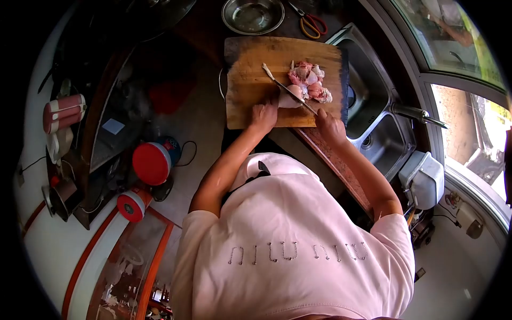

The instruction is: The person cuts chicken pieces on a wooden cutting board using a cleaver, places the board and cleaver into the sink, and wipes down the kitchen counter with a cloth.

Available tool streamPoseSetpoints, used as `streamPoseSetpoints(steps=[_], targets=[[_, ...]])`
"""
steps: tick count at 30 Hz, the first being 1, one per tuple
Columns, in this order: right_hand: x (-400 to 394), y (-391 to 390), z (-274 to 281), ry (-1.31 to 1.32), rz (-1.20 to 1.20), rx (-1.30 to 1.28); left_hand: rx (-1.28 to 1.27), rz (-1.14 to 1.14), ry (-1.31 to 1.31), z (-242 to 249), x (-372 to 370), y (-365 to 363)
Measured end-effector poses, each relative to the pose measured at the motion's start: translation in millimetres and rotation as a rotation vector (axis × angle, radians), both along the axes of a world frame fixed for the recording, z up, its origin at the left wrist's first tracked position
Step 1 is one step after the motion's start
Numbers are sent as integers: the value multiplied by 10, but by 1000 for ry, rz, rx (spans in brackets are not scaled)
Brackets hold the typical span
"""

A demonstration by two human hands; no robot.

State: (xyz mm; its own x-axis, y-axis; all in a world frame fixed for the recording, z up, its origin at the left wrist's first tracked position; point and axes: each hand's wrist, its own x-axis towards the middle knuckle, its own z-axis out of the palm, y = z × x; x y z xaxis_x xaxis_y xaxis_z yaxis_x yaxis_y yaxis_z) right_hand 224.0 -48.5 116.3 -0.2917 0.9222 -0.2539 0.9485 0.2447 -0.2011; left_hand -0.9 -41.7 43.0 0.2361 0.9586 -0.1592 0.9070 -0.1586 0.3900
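Note:
On a wooden cutting board (248, 56), my right hand (330, 128) is closed round the handle of a knife (309, 108). The blade slants up and left across a pale piece of raw chicken (289, 98). My left hand (264, 115) has its fingers closed at the left end of that piece, holding it against the board. Just beyond the blade lies a heap of cut raw chicken pieces (306, 73), pink with whitish skin. A thin pale strip (267, 70) shows in line with the far end of the blade.
A metal bowl (253, 16) and scissors (312, 25) with red and yellow handles are behind the board. To the right is a double steel sink (368, 64) with a faucet (418, 114), below a window. Red-lidded buckets (151, 163) stand on the floor at left.

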Motion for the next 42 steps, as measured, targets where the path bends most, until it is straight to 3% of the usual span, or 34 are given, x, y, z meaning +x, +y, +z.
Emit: streamPoseSetpoints(steps=[2,5,8,13,16,22,23,26,30,35,42], targets=[[-11,-11,-37,-14,-6,0,0,-21,-11,-65,15,12],[-341,170,-49,185,54,133,-85,-64,-33,-177,-14,45],[-524,339,-117,-60,-2,37,-68,-43,-60,-64,-6,126],[-103,-14,113,8,-78,-66,-173,-30,5,34,-13,86],[-29,-40,173,38,-69,-102,-82,-34,12,-63,9,56],[-725,507,-156,66,-16,106,-205,-85,-16,-122,-27,74],[-635,478,-257,179,-14,84,-196,-67,-28,-100,-55,63],[-262,62,-26,196,-27,151,-173,14,-83,-11,-44,114],[19,-149,83,-62,-95,-100,-175,52,-106,-14,-14,60],[-247,13,70,-25,-160,-89,-225,27,-185,-137,-26,74],[-236,35,61,159,-226,-3,-206,26,-416,535,-196,-37]])
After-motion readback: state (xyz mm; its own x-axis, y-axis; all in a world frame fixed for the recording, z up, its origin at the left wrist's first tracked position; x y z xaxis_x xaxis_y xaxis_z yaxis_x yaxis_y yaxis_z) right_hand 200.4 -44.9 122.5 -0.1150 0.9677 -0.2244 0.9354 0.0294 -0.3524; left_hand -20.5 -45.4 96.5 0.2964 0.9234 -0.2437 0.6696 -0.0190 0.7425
